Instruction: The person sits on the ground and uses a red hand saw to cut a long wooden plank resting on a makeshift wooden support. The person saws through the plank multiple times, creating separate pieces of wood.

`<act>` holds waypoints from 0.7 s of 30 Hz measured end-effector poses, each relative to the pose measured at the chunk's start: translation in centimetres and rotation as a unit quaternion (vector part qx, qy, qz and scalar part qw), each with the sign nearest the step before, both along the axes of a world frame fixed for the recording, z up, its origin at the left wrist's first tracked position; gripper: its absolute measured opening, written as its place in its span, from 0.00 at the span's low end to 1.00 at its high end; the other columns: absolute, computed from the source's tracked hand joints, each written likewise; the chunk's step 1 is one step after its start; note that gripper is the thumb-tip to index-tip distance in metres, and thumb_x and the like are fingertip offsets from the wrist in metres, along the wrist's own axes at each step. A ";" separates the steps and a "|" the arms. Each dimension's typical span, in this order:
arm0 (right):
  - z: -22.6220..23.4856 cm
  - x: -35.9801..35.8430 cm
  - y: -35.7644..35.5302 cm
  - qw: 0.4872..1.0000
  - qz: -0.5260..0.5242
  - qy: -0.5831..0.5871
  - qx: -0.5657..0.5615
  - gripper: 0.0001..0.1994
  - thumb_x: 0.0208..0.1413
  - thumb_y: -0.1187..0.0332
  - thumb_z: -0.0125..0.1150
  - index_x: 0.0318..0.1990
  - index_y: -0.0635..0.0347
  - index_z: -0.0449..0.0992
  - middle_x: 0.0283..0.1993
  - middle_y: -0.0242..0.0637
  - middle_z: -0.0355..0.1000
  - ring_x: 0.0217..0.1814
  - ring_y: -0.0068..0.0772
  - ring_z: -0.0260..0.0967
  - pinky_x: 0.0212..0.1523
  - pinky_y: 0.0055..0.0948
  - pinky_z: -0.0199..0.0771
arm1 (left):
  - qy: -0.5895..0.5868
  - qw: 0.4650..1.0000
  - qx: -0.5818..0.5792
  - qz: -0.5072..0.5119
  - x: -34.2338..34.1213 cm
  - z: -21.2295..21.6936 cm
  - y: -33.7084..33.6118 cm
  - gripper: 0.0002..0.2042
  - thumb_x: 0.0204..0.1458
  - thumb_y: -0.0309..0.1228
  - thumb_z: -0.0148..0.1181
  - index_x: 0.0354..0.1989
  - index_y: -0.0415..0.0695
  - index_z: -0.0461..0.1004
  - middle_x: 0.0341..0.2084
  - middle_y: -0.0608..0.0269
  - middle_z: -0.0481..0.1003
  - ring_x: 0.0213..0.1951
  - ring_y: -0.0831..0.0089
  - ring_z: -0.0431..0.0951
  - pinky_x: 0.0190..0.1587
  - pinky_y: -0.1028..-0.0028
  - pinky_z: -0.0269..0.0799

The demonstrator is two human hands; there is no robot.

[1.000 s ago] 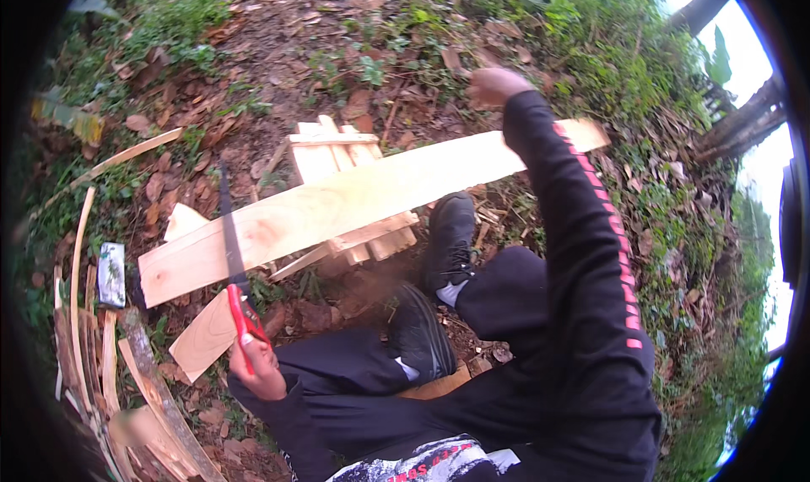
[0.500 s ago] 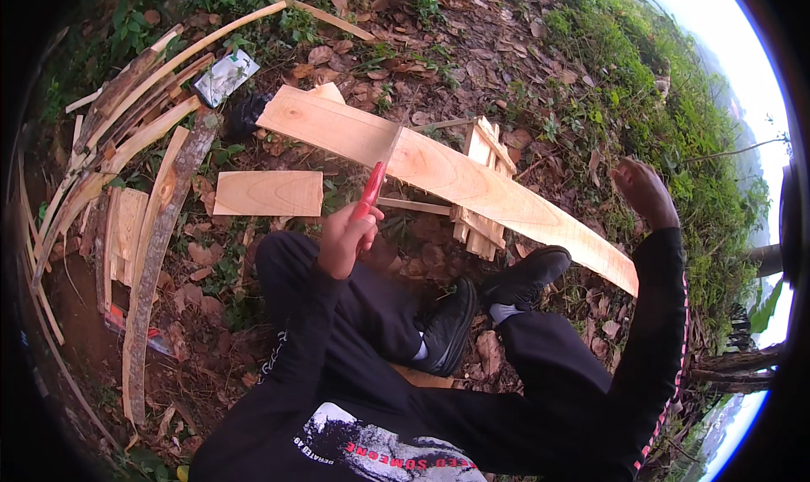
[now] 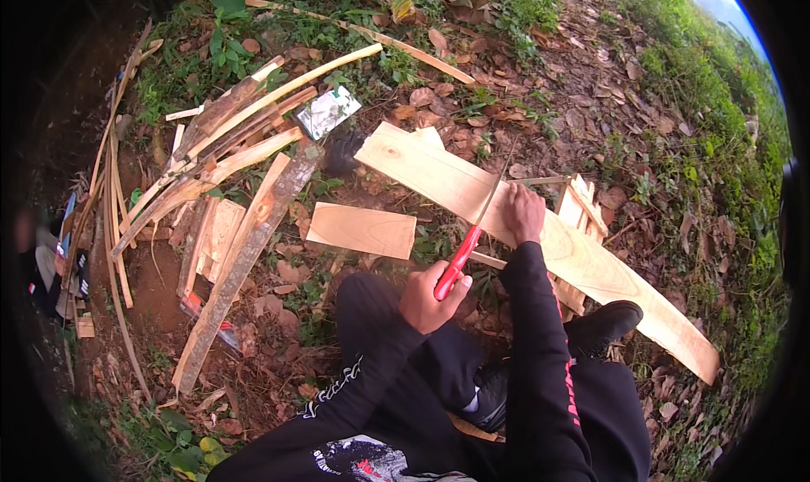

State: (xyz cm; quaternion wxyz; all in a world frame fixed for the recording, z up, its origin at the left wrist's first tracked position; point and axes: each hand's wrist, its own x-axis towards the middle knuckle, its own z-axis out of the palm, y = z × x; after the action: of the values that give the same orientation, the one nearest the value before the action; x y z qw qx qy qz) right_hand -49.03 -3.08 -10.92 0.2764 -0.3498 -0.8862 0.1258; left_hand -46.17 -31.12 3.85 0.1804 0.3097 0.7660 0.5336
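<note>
Head view: left hand (image 3: 432, 296) was clamped on red handle of handsaw (image 3: 469, 237), blade laid across long pale plank (image 3: 540, 246). Right hand (image 3: 523, 214) pressed flat on plank just beside blade. Plank rested on small wooden crate (image 3: 582, 208), over leaf-strewn ground. Judgement: good cut needed long even strokes, firm press near blade, fingers out of blade's path. Silvery rectangular packet (image 3: 327, 111) lay among scrap slats (image 3: 228, 145), upper left.

Outdoors, daylight. Under me: bare soil (image 3: 156, 284) strewn with dry leaves (image 3: 540, 77); grass (image 3: 709, 119) to my right; scrap slats (image 3: 236, 119) piled left.
</note>
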 end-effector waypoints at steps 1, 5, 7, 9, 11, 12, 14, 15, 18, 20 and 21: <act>0.2 0.2 1.9 1.000 0.007 -0.011 -0.025 0.20 0.65 0.56 0.40 0.34 0.59 0.76 0.33 0.48 0.76 0.39 0.48 0.73 0.42 0.47 0.68 | 0.026 1.000 0.013 0.002 -0.1 -0.1 1.5 0.13 0.54 0.39 0.61 0.27 0.40 0.72 0.13 0.56 0.70 0.17 0.62 0.74 0.23 0.68 0.66; 1.8 -0.1 4.2 0.997 -0.018 -0.013 -0.069 0.23 0.64 0.56 0.40 0.29 0.61 0.78 0.28 0.52 0.75 0.33 0.54 0.73 0.39 0.49 0.70 | 0.100 0.995 -0.020 -0.007 0.5 0.4 5.3 0.11 0.54 0.35 0.61 0.29 0.39 0.71 0.15 0.55 0.71 0.19 0.63 0.75 0.24 0.69 0.66; 0.5 0.0 6.5 0.994 -0.039 -0.044 -0.089 0.24 0.62 0.55 0.42 0.26 0.62 0.79 0.28 0.54 0.75 0.33 0.56 0.74 0.40 0.49 0.71 | 0.024 0.999 -0.029 0.000 0.5 -0.2 7.4 0.11 0.54 0.34 0.60 0.29 0.39 0.71 0.16 0.56 0.71 0.20 0.67 0.75 0.25 0.70 0.66; -0.9 -0.3 9.3 0.998 -0.036 -0.041 -0.043 0.23 0.62 0.56 0.43 0.23 0.61 0.78 0.24 0.51 0.74 0.29 0.53 0.74 0.35 0.48 0.72 | -0.009 0.999 -0.035 0.003 0.5 -0.5 9.1 0.12 0.54 0.35 0.60 0.29 0.38 0.70 0.15 0.57 0.69 0.19 0.71 0.73 0.24 0.71 0.65; -2.0 -0.6 10.7 0.998 -0.032 -0.039 -0.046 0.24 0.61 0.55 0.42 0.22 0.61 0.78 0.25 0.51 0.74 0.31 0.53 0.74 0.38 0.48 0.72 | 0.002 0.999 -0.035 -0.002 0.2 -0.4 10.4 0.13 0.55 0.36 0.60 0.29 0.38 0.70 0.14 0.59 0.67 0.17 0.74 0.70 0.23 0.71 0.62; -2.7 -0.9 11.2 0.998 -0.038 -0.026 -0.049 0.24 0.61 0.54 0.42 0.23 0.60 0.78 0.25 0.51 0.74 0.31 0.53 0.74 0.38 0.48 0.72 | 0.005 0.999 -0.031 -0.003 0.1 -0.4 11.0 0.13 0.55 0.37 0.60 0.29 0.38 0.70 0.13 0.59 0.66 0.16 0.75 0.68 0.22 0.72 0.61; -3.9 -1.1 12.2 0.997 -0.052 0.001 -0.052 0.24 0.61 0.54 0.41 0.23 0.60 0.78 0.25 0.51 0.74 0.32 0.53 0.74 0.39 0.48 0.71 | 0.032 0.999 -0.028 0.014 -0.5 -0.9 12.8 0.15 0.57 0.38 0.58 0.26 0.38 0.68 0.11 0.59 0.64 0.15 0.74 0.65 0.21 0.72 0.58; -4.6 -1.0 12.4 0.996 -0.064 -0.025 -0.048 0.25 0.62 0.54 0.40 0.25 0.60 0.78 0.26 0.51 0.74 0.32 0.53 0.74 0.40 0.48 0.70 | 0.046 0.999 -0.009 0.022 -0.6 -1.5 13.5 0.16 0.57 0.38 0.57 0.25 0.38 0.68 0.11 0.59 0.64 0.15 0.74 0.65 0.21 0.71 0.58; -4.2 -1.3 10.2 0.998 -0.037 -0.019 -0.048 0.25 0.62 0.54 0.38 0.23 0.61 0.76 0.26 0.51 0.74 0.32 0.54 0.73 0.39 0.48 0.70 | 0.088 0.994 0.044 0.037 -4.8 -5.4 17.1 0.17 0.60 0.38 0.54 0.23 0.39 0.65 0.11 0.56 0.64 0.14 0.70 0.64 0.21 0.69 0.57; -4.4 -2.0 9.3 0.998 -0.026 -0.011 -0.061 0.25 0.63 0.54 0.38 0.23 0.61 0.76 0.25 0.51 0.73 0.31 0.54 0.73 0.38 0.49 0.70 | 0.028 0.998 0.047 0.043 -6.7 -6.0 18.3 0.16 0.60 0.37 0.52 0.23 0.38 0.65 0.12 0.53 0.64 0.15 0.64 0.65 0.21 0.66 0.58; -5.2 -1.8 9.5 0.997 -0.032 -0.018 -0.061 0.25 0.63 0.54 0.38 0.22 0.61 0.75 0.25 0.51 0.73 0.31 0.54 0.73 0.37 0.49 0.70 | 0.058 0.997 0.030 0.035 -5.9 -6.4 17.8 0.16 0.60 0.37 0.52 0.23 0.38 0.65 0.12 0.52 0.64 0.15 0.62 0.65 0.21 0.66 0.58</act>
State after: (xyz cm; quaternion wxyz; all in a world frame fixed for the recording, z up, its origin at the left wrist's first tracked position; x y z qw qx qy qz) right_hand -50.79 6.43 -16.10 0.2420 -0.3967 -0.8701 0.1645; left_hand -52.03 -13.35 -2.58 0.1080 0.3185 0.7691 0.5435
